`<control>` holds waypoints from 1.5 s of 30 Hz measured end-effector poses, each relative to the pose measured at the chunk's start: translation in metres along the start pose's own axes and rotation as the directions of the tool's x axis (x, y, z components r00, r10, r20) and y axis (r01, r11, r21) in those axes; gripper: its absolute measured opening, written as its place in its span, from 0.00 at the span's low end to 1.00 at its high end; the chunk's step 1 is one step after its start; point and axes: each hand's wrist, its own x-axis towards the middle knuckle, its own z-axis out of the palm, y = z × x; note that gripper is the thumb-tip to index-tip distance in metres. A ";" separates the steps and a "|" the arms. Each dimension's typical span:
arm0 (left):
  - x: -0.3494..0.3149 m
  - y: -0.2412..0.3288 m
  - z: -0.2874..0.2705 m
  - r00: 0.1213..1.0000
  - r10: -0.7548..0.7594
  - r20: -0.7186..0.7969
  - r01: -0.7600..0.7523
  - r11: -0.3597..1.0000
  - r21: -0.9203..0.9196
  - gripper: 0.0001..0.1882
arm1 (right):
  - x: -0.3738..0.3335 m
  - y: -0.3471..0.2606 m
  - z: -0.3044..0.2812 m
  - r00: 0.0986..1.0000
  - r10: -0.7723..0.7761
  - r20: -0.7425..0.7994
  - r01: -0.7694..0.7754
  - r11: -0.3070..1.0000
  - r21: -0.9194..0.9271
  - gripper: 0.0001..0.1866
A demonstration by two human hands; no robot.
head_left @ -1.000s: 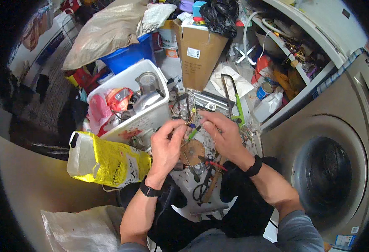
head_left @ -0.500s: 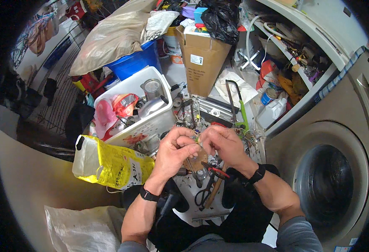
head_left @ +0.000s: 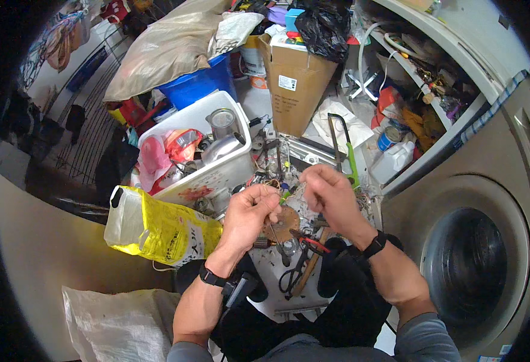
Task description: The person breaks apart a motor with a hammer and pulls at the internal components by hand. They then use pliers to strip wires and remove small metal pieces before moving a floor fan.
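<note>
My left hand (head_left: 247,216) is closed in a pinch on a small tangle of thin copper-coloured wire (head_left: 271,183), which stands up above its fingertips. A short way to the right, my right hand (head_left: 335,198) has its fingers curled together; whether a strand is between them is too fine to make out. Below the hands lies a round brown disc (head_left: 288,221). Nearer to me are red-handled pliers (head_left: 313,244), black-handled scissors (head_left: 290,281) and a hammer with a wooden handle (head_left: 308,274). A thin dark-tipped tool (head_left: 283,256) lies by my left wrist.
A white bin (head_left: 207,175) full of metal ware and a yellow bag (head_left: 171,229) stand on the left. Ahead are a cardboard box (head_left: 295,90) and a green hacksaw (head_left: 352,163). A front-loading washing machine (head_left: 415,247) borders the right side.
My right hand has moved up and to the right, away from my left. The wire tangle at my left fingertips now shows, and more of the brown disc is visible.
</note>
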 end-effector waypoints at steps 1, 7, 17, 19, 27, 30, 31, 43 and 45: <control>0.000 0.000 -0.001 1.000 -0.001 -0.003 0.001 1.000 -0.002 0.05 | 0.001 -0.001 -0.004 0.999 -0.030 -0.039 0.031 1.000 0.005 0.10; 0.004 -0.006 -0.004 0.981 0.174 0.081 -0.175 0.633 0.754 0.05 | 0.002 0.002 -0.005 0.894 -0.378 0.240 0.446 0.703 -0.554 0.12; 0.001 0.003 -0.010 0.924 0.031 0.382 -0.190 0.902 0.387 0.05 | 0.023 0.013 -0.004 0.992 -0.055 0.114 0.101 0.891 -0.443 0.13; 0.007 -0.003 -0.013 0.931 0.058 0.361 -0.184 0.928 0.325 0.06 | 0.020 0.017 -0.005 0.999 -0.033 -0.001 0.029 0.880 -0.474 0.16; 0.011 -0.011 -0.001 0.996 0.032 -0.085 -0.019 0.989 0.144 0.08 | 0.005 0.036 0.016 0.696 -0.554 0.457 0.576 0.050 -0.816 0.08; 0.016 -0.014 -0.003 0.981 0.112 -0.162 -0.030 0.899 0.437 0.08 | 0.003 0.039 0.015 0.731 -0.519 0.444 0.545 0.052 -0.837 0.06; 0.018 -0.016 -0.006 0.971 0.177 -0.160 -0.044 0.791 0.610 0.07 | 0.003 0.036 0.016 0.732 -0.517 0.443 0.545 0.055 -0.837 0.06; 0.015 -0.009 -0.022 0.904 -0.156 0.398 -0.027 0.908 0.418 0.09 | 0.008 0.032 0.008 0.983 0.011 0.181 0.013 0.991 -0.130 0.15; 0.016 -0.018 -0.021 0.912 -0.158 0.379 0.044 0.955 0.293 0.08 | 0.009 0.026 0.008 0.984 0.004 0.177 0.013 0.995 -0.098 0.21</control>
